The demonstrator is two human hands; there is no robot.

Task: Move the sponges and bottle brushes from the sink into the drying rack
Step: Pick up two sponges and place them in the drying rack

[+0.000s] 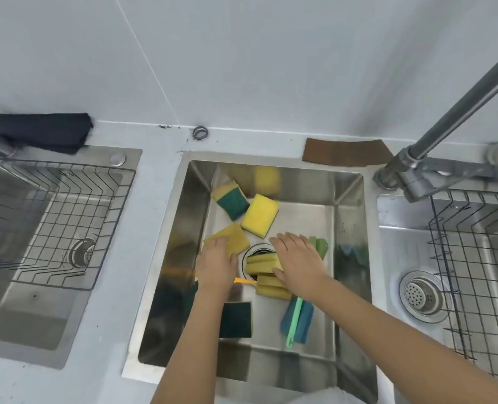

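The middle sink (pixel 350 228) holds several sponges and bottle brushes. My left hand (pixel 215 266) lies on the near corner of a yellow sponge (pixel 237 237), fingers curled over it. My right hand (pixel 297 258) is spread flat, palm down, over yellow sponge brush heads (pixel 264 263) at the drain. A yellow brush handle (pixel 245 281) runs between my hands. Further back lie a bright yellow sponge (pixel 261 215) and a green-topped sponge (pixel 231 199). A dark green sponge (pixel 236 319) and a green-handled brush with a blue head (pixel 296 320) lie nearer me.
A wire drying rack (pixel 52 223) sits in the left sink; another wire rack (pixel 475 258) sits in the right sink. A steel faucet pipe (pixel 460 106) slants over the right side. A dark cloth (pixel 40 132) and a brown pad (pixel 344 153) lie along the back wall.
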